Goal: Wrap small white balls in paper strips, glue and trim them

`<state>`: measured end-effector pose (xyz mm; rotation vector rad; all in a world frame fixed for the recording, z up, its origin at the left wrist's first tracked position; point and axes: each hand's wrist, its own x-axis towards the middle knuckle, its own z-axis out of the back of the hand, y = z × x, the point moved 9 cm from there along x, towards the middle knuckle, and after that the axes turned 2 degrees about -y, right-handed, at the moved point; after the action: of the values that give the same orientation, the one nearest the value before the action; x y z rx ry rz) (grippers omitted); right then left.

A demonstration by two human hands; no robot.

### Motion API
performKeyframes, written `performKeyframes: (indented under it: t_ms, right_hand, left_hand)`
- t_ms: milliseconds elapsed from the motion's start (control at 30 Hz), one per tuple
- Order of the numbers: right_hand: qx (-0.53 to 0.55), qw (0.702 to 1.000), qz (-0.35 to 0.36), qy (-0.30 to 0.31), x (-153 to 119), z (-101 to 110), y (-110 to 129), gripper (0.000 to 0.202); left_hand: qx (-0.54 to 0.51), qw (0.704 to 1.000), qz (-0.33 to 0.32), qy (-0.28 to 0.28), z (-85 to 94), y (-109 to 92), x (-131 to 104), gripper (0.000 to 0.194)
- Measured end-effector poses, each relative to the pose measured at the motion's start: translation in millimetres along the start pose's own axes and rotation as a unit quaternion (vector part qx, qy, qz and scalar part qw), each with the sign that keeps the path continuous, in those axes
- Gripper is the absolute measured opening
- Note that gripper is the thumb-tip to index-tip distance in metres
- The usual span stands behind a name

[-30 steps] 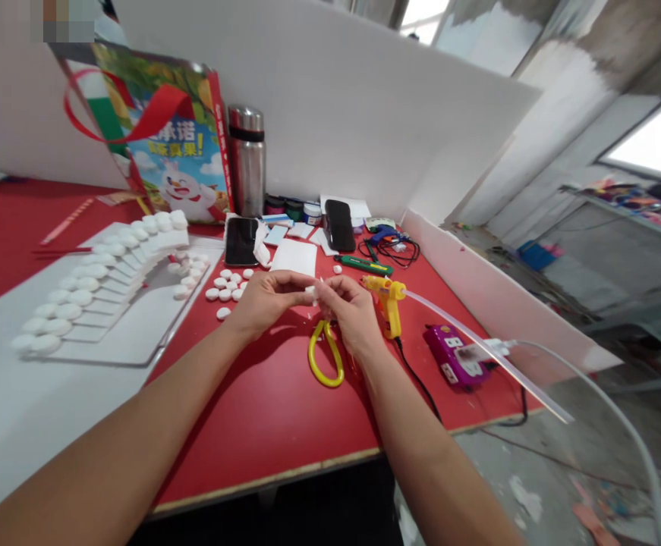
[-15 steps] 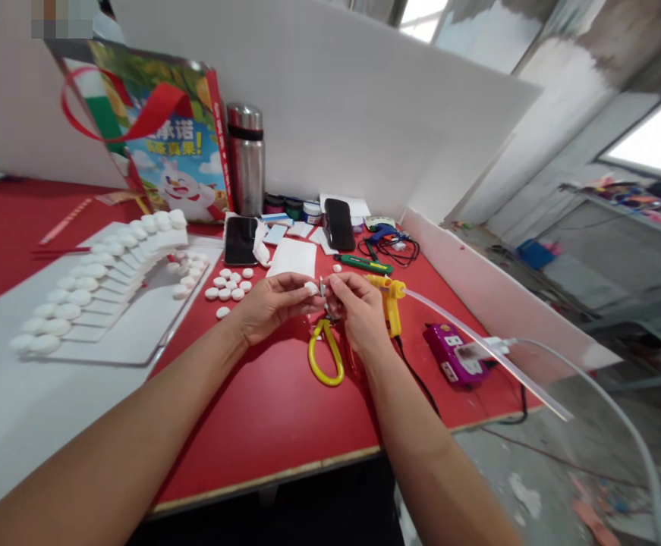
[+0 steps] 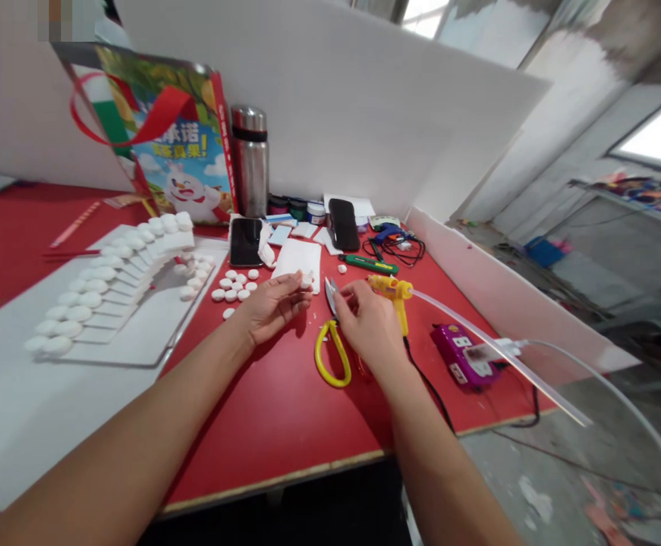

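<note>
Red desk (image 3: pixel 273 425), white panel (image 3: pixel 335 129) behind it, patchy bare walls (image 3: pixel 580 76) off to the right from where I'm standing. Part of interest: small white piece (image 3: pixel 306 280), up in the left hand (image 3: pixel 276 307), over the front of the desk and seen against the near edge of a white sheet (image 3: pixel 299 258). Left hand pinches it between thumb and forefinger, remaining fingers curled loosely under. Right hand (image 3: pixel 372 322) is bent over the scissors (image 3: pixel 318 355), fingertips by the blades; can't tell if it actually grips them. Handling, my read: piece is very light, probably foam or dry clay, so not slippery but likely to dent or chip. Hold by the rim, fingertips only, no squeeze. Scissors are the opposite: stiff, heavier, smooth handles. Take by the loops, keep skin off the edges. Looks: piece is matt white, rounded, half covered by fingers, so full outline can't be read. Seems similar to the round white discs (image 3: pixel 226 283) grouped left of the hand, maybe smaller. Scissors show bare metal blades pointing away from the person, slightly apart, one yellow loop in plain view, an orange-red one mostly hidden by the right wrist. White crumbs lie beside them.
</note>
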<state>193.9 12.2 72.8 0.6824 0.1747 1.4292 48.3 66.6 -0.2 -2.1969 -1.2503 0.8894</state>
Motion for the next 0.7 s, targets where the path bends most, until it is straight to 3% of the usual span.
performKeyframes:
  t_ms: [100,233,533,633,700]
  right_hand:
    - [-0.225,0.97,-0.002,0.097,-20,-1,8,0.038]
    - [-0.304,0.938,0.002,0.167,-41,-9,8,0.037]
    - [-0.289,0.933,-0.077,0.2,-37,-10,-20,0.036]
    - [-0.228,0.953,-0.067,0.187,-36,-6,-30,0.034]
    - [-0.115,0.978,-0.05,0.166,-35,-3,-34,0.037]
  left_hand:
    - [-0.016,0.999,-0.001,-0.035,5.6,-1,1,0.008]
    - [-0.019,0.999,-0.011,-0.036,5.7,-4,1,0.012]
    - [-0.033,0.999,-0.021,-0.028,8.4,-6,3,0.02]
    - [-0.037,0.999,-0.019,-0.019,8.4,-5,4,0.018]
    - [-0.031,0.999,-0.018,-0.008,6.4,-5,4,0.016]
